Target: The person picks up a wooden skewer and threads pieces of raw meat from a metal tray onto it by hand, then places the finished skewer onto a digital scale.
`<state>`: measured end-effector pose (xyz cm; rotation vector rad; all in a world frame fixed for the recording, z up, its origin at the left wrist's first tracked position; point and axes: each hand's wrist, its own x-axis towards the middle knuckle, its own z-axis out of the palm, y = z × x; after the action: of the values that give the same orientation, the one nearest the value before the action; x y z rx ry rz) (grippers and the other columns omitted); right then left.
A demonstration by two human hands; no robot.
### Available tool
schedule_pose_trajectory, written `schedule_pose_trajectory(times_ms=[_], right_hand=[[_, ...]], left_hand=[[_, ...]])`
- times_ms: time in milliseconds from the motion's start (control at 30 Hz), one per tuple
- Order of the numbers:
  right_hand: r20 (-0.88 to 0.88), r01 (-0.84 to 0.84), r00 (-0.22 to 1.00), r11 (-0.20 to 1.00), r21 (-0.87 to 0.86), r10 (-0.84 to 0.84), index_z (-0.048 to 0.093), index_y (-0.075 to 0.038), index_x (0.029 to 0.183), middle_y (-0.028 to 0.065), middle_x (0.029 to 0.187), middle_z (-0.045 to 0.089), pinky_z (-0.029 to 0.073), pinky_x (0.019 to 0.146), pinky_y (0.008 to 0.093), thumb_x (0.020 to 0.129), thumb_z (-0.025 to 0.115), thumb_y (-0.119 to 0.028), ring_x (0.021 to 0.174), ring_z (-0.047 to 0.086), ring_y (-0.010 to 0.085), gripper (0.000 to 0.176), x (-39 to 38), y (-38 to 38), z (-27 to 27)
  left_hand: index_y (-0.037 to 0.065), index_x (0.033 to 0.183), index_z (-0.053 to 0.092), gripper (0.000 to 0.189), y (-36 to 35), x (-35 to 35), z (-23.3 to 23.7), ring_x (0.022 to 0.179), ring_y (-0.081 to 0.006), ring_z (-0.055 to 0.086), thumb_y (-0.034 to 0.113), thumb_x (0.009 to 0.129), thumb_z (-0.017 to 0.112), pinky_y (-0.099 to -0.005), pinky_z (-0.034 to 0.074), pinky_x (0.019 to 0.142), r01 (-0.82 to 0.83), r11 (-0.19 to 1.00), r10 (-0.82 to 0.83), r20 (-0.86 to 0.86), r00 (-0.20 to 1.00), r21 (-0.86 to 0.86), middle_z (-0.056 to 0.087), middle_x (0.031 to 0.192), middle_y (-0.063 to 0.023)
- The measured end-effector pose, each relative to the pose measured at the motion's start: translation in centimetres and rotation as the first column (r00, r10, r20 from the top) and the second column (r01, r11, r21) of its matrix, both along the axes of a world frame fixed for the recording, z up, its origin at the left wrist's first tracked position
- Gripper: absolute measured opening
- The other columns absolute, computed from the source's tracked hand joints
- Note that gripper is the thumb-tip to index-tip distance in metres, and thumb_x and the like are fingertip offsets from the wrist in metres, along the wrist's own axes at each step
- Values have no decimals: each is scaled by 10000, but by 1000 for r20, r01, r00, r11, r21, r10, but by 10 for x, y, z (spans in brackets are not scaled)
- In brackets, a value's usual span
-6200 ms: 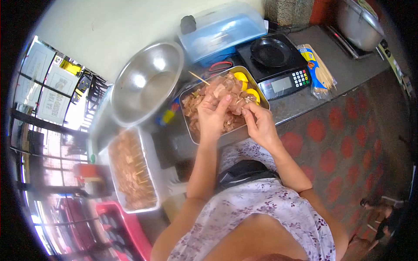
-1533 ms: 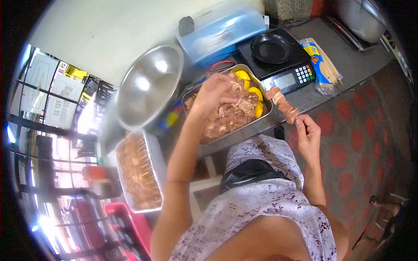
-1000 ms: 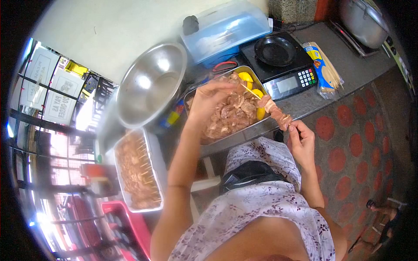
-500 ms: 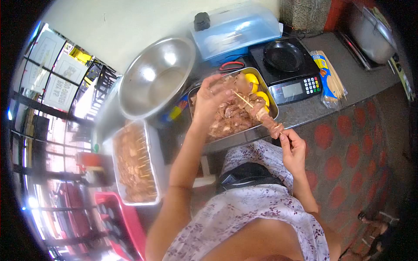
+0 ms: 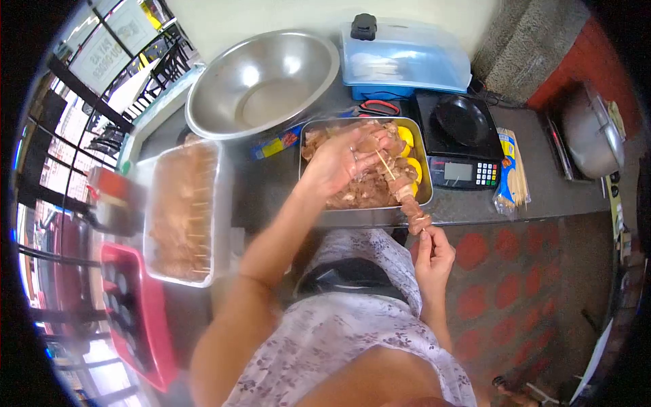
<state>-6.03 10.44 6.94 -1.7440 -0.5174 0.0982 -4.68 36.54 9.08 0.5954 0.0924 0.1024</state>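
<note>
The work surface is a grey stone-look countertop [image 5: 271, 193] set against a pale wall; the floor [image 5: 529, 285] beside it is dark with a pattern of red discs; a barred window [image 5: 88, 81] stands at the left, and a printed sign hangs in it, its lettering too blurred to read. On the countertop stand a steel mixing bowl [image 5: 264, 81], a clear plastic container with a blue base [image 5: 403, 61], and a digital scale [image 5: 468, 146] with a black pan, a display and a keypad; a packet of bamboo sticks [image 5: 512, 176] with a blue and yellow label, unreadable, lies just beside the scale. A lidded steel pot [image 5: 590, 132] is at the far right; a tray of finished skewers [image 5: 183, 210] and a red crate [image 5: 139, 319] are at the left. The skewer [image 5: 407, 197] slants over the near right corner of the metal tray [image 5: 305, 163], which holds pinkish-brown marinated meat and yellow chunks; its lower half carries several pieces of meat, and its bare, pale pointed end rises over the tray. The right hand [image 5: 434, 254] pinches the lower end of the skewer between thumb and fingertips, below the counter edge. The left hand [image 5: 339, 159] is over the tray, fingers curled closed on a piece of meat [image 5: 376, 144] at the pointed end.
</note>
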Motion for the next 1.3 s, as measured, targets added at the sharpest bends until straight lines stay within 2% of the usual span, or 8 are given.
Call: schedule_pose_trajectory(times_ms=[100,433,667,767,867,933,1233,1300], right_hand=[[44,-5,999,1000,-24,6,581,22,886,64,765,616,462,651,239,898,503,-3,725,565,87,84,-1,0,-5],[100,-2,995,995,-100,12,594,15,910,60,735,609,444,593,235,901,521,-32,668,546,76,88,-3,5,-8],[134,-7,991,998,-65,15,600,14,928,56,758,625,448,598,237,904,512,-32,671,549,76,102,-5,12,-6],[169,1,986,1000,-6,0,590,22,882,0,684,561,380,539,233,916,503,-40,609,456,49,113,-6,14,-5],[104,-9,994,995,-104,20,600,18,921,64,783,638,460,631,243,900,506,-17,714,575,84,102,-5,11,-9],[206,32,978,999,-27,-26,590,17,883,-4,664,553,370,517,225,917,504,-40,586,455,45,110,-6,17,-12],[191,55,980,998,7,-55,588,-4,875,-26,575,498,341,445,221,923,517,-76,488,447,40,112,-8,23,-21],[171,43,984,999,21,-46,587,-4,871,-28,571,493,334,441,221,924,519,-82,484,441,39,116,-9,25,-18]], left_hand=[[-25,1224,479,332,-5,0,0,1132,-250,555,100,921,524,-386,448,976,-91,980,95,-16,995,175,561,1212,-148],[-39,1213,494,302,-6,-1,-3,1114,-254,571,80,936,499,-363,458,970,-151,986,154,-43,987,72,587,1160,-142],[-69,1249,429,336,-9,-1,-4,1163,-277,528,68,944,467,-394,437,1018,-184,976,188,-25,982,117,510,1266,-179],[-71,1241,433,325,-9,-1,-5,1154,-273,535,61,945,465,-387,449,1009,-205,972,209,-21,978,119,524,1246,-176],[-72,1239,433,320,-12,0,-5,1147,-271,541,58,948,460,-381,459,998,-232,965,237,-29,971,121,534,1230,-178],[-72,1241,432,320,-14,0,-4,1143,-270,544,57,950,457,-380,463,993,-251,960,257,-40,966,127,538,1224,-180],[-50,1200,496,278,-24,1,-5,1051,-244,604,68,949,474,-362,501,919,-341,932,348,-42,936,124,593,1144,-140],[-56,1214,457,282,-25,0,-5,1124,-272,558,36,947,449,-370,489,963,-324,936,334,-48,942,137,543,1225,-198]])
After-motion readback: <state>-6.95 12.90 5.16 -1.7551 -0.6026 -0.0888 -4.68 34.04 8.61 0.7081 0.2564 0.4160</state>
